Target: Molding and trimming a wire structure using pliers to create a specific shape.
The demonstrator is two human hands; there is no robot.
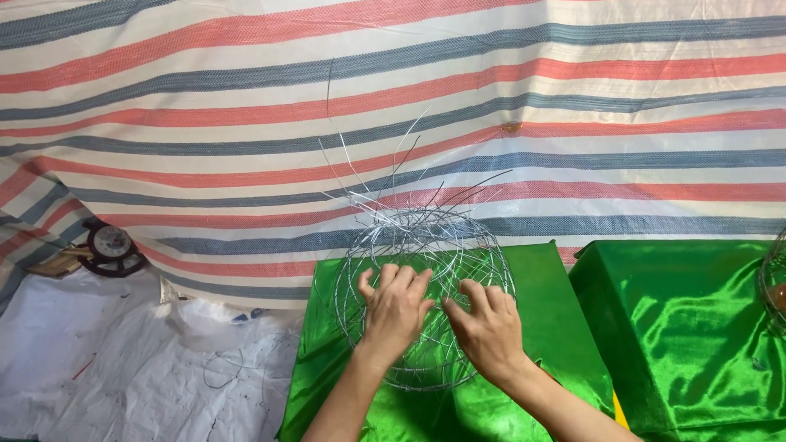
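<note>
Right at the middle of the view, both hands rest on a round wire frame (426, 295), a loose ball of thin silvery wire that sits on a green satin cloth (557, 327). The left hand (396, 309) lies on the near left of the frame with its fingers spread and curled over the wires. The right hand (489, 327) sits just beside it, fingers bent onto the same wires. Whether either hand actually pinches a strand cannot be told, since the wire is too thin against the skin and the fingertips are partly hidden among the strands.

Loose wire ends (393, 176) stick up from the far side of the frame and fade against the striped tarp (205, 123) of red, grey and white that fills the far half of the scene. Both forearms are cut off by the near edge.

On the right, a second block draped in green cloth (688, 327) stands apart from the first, and at the right edge part of another wire object (774, 282) shows, mostly out of view. At the far left, a small round clock-like thing (110, 245) lies on a rumpled white sheet (106, 360); its details are hard to make out.
</note>
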